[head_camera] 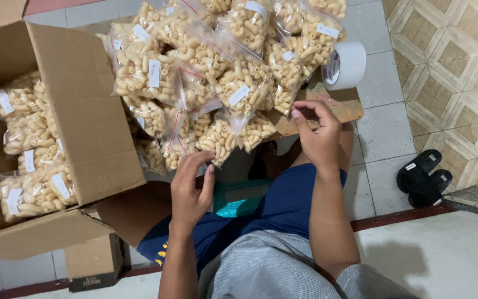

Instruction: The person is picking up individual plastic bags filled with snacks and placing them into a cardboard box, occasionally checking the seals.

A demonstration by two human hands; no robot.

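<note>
Clear bags of pale macaroni [222, 61] are heaped on a low wooden board [344, 108]. At the board's near edge, the left hand [190, 188] pinches one bag [217, 141] by its bottom, while the right hand [316, 135] has its fingers curled loosely against another bag [286, 97]; whether it grips is unclear. A roll of white tape [345, 65] sits at the board's right edge. More bags fill the cardboard box [84, 122] on the left.

White tape roll [345, 65] on board edge, black sandals [424, 177] on tiled floor, rt side.
</note>
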